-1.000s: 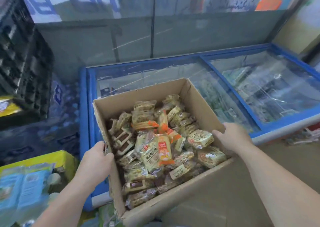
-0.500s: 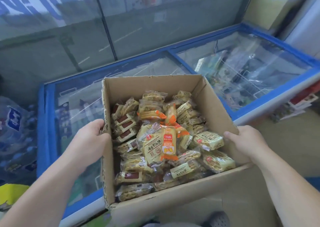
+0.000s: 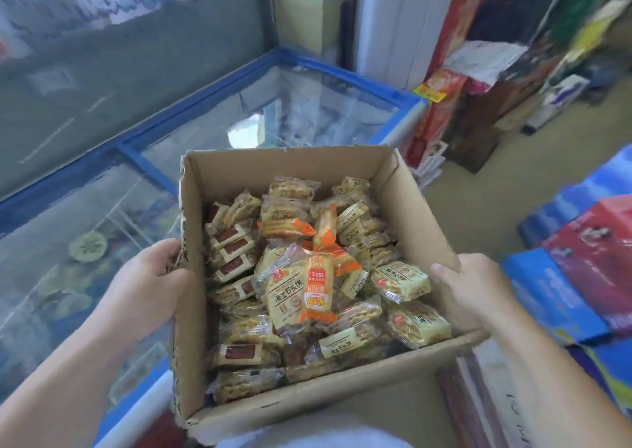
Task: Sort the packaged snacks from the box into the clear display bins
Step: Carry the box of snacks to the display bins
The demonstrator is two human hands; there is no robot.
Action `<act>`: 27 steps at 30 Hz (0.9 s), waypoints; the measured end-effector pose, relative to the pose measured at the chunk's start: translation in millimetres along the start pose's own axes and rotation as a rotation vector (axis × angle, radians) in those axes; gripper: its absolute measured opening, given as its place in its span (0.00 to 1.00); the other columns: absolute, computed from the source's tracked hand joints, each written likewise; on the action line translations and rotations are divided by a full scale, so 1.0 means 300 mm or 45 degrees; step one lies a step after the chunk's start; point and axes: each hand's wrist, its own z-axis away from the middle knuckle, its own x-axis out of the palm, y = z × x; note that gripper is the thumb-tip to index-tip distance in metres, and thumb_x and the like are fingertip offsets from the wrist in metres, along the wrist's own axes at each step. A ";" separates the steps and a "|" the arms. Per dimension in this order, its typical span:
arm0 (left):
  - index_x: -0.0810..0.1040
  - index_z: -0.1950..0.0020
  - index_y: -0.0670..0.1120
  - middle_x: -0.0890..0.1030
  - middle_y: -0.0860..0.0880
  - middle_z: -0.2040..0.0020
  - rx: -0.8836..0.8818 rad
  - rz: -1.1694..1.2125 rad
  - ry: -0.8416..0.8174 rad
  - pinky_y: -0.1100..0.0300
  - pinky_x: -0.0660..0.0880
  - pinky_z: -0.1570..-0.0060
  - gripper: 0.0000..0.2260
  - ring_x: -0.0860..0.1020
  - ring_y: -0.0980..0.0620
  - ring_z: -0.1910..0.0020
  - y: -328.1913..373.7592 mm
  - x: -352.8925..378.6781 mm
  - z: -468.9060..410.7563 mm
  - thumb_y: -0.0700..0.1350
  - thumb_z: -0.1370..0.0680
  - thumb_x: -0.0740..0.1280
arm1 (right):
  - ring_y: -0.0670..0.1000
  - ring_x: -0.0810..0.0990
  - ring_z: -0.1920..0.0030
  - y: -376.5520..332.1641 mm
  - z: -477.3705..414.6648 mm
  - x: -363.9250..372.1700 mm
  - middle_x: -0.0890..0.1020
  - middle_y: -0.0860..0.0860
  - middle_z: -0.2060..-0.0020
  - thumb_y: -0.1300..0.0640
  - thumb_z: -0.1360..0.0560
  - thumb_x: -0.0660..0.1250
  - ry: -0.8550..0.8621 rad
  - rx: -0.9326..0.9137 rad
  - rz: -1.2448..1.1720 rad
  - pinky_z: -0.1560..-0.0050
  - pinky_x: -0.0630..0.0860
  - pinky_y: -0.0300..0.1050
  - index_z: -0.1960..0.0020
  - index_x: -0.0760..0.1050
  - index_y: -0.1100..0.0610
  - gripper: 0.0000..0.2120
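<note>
An open cardboard box (image 3: 345, 399) hangs in front of me, held between both hands. It is full of packaged snacks (image 3: 301, 276): yellow and tan wrapped cakes, several with orange ends, and some with red-brown windows on the left side. My left hand (image 3: 150, 283) grips the box's left wall, fingers curled over its torn top edge. My right hand (image 3: 475, 287) grips the right wall, thumb lying inside over the rim. No clear display bins are in view.
A blue-framed chest freezer (image 3: 307, 105) with glass lids runs from the left to behind the box. Stacked cartons and packaged goods (image 3: 485, 71) stand at the back right. Blue and red gift boxes (image 3: 588, 276) lie to the right, across a strip of tan floor (image 3: 478, 201).
The view has swung to the right with the box carried along. The freezer has slid to the left, and shelves and boxed goods have come into sight on the right. Both hands keep their grip.
</note>
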 end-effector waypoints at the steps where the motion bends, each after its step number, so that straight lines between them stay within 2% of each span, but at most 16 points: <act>1: 0.81 0.50 0.61 0.84 0.57 0.67 0.019 -0.004 -0.020 0.60 0.71 0.74 0.13 0.78 0.58 0.74 0.064 0.046 -0.044 0.47 0.31 0.65 | 0.62 0.79 0.58 0.038 -0.046 -0.034 0.79 0.55 0.67 0.46 0.22 0.69 0.026 0.030 0.005 0.62 0.72 0.50 0.64 0.76 0.58 0.19; 4: 0.81 0.51 0.60 0.82 0.56 0.69 0.067 -0.009 -0.078 0.59 0.72 0.72 0.14 0.78 0.53 0.73 0.243 0.174 -0.195 0.50 0.35 0.64 | 0.62 0.80 0.58 0.132 -0.187 -0.118 0.78 0.54 0.67 0.45 0.22 0.69 0.070 0.130 -0.007 0.63 0.70 0.50 0.64 0.75 0.59 0.19; 6: 0.81 0.52 0.59 0.82 0.54 0.69 0.126 -0.026 -0.127 0.60 0.73 0.73 0.12 0.77 0.53 0.75 0.356 0.258 -0.325 0.49 0.32 0.65 | 0.61 0.79 0.60 0.185 -0.290 -0.163 0.78 0.56 0.68 0.46 0.22 0.70 0.101 0.197 -0.044 0.65 0.69 0.50 0.64 0.74 0.60 0.20; 8: 0.79 0.53 0.57 0.80 0.53 0.71 0.218 -0.067 -0.171 0.62 0.71 0.74 0.08 0.75 0.55 0.77 0.466 0.352 -0.484 0.44 0.26 0.69 | 0.61 0.78 0.62 0.231 -0.403 -0.210 0.78 0.57 0.68 0.47 0.22 0.70 0.126 0.264 -0.102 0.62 0.72 0.51 0.64 0.73 0.62 0.21; 10: 0.79 0.55 0.56 0.78 0.53 0.73 0.304 -0.104 -0.238 0.63 0.69 0.77 0.12 0.73 0.56 0.79 0.580 0.448 -0.657 0.38 0.24 0.69 | 0.60 0.78 0.60 0.266 -0.517 -0.268 0.79 0.57 0.66 0.47 0.22 0.69 0.154 0.319 -0.109 0.57 0.74 0.53 0.62 0.74 0.63 0.21; 12: 0.79 0.55 0.58 0.78 0.55 0.73 0.376 -0.127 -0.309 0.61 0.70 0.75 0.14 0.74 0.57 0.78 0.715 0.539 -0.819 0.36 0.23 0.69 | 0.60 0.79 0.58 0.294 -0.624 -0.340 0.80 0.57 0.64 0.47 0.21 0.69 0.187 0.387 -0.106 0.55 0.76 0.53 0.60 0.75 0.63 0.20; 15: 0.78 0.54 0.60 0.80 0.56 0.71 0.472 -0.157 -0.419 0.60 0.71 0.75 0.15 0.76 0.56 0.77 0.946 0.663 -1.026 0.37 0.23 0.69 | 0.59 0.76 0.62 0.329 -0.752 -0.457 0.76 0.54 0.67 0.47 0.21 0.68 0.281 0.510 -0.096 0.64 0.66 0.51 0.65 0.70 0.60 0.21; 16: 0.78 0.54 0.59 0.79 0.55 0.72 0.496 -0.159 -0.455 0.59 0.72 0.75 0.14 0.75 0.55 0.77 1.022 0.705 -1.093 0.38 0.23 0.69 | 0.60 0.76 0.62 0.341 -0.794 -0.494 0.75 0.53 0.68 0.46 0.21 0.68 0.310 0.548 -0.092 0.65 0.64 0.51 0.66 0.69 0.59 0.21; 18: 0.76 0.57 0.54 0.77 0.52 0.73 0.540 -0.211 -0.516 0.53 0.74 0.71 0.10 0.74 0.50 0.75 1.173 0.795 -1.211 0.38 0.23 0.69 | 0.62 0.78 0.59 0.373 -0.879 -0.553 0.77 0.55 0.67 0.46 0.21 0.68 0.342 0.624 -0.100 0.62 0.68 0.52 0.65 0.71 0.60 0.21; 20: 0.76 0.57 0.52 0.80 0.48 0.70 0.571 -0.241 -0.584 0.51 0.75 0.67 0.10 0.77 0.45 0.72 1.322 0.895 -1.306 0.37 0.23 0.68 | 0.62 0.79 0.59 0.416 -0.968 -0.597 0.78 0.57 0.67 0.47 0.21 0.68 0.380 0.694 -0.146 0.60 0.70 0.52 0.65 0.71 0.61 0.21; 22: 0.78 0.56 0.52 0.82 0.43 0.65 0.573 -0.211 -0.673 0.53 0.75 0.65 0.11 0.78 0.42 0.69 1.464 1.004 -1.389 0.35 0.23 0.67 | 0.60 0.76 0.63 0.473 -1.066 -0.634 0.74 0.56 0.71 0.48 0.22 0.70 0.412 0.761 -0.201 0.62 0.67 0.52 0.68 0.67 0.60 0.23; 25: 0.78 0.56 0.50 0.80 0.40 0.64 0.574 -0.233 -0.771 0.59 0.71 0.69 0.10 0.73 0.48 0.72 1.659 1.184 -1.505 0.34 0.23 0.66 | 0.58 0.73 0.65 0.597 -1.249 -0.691 0.73 0.54 0.71 0.47 0.22 0.70 0.388 0.829 -0.240 0.66 0.62 0.51 0.68 0.67 0.60 0.23; 27: 0.78 0.56 0.50 0.80 0.40 0.64 0.558 -0.223 -0.764 0.60 0.70 0.72 0.06 0.73 0.48 0.73 1.783 1.305 -1.569 0.39 0.27 0.68 | 0.60 0.76 0.63 0.681 -1.391 -0.731 0.78 0.57 0.68 0.47 0.21 0.69 0.381 0.823 -0.286 0.64 0.67 0.52 0.64 0.73 0.61 0.21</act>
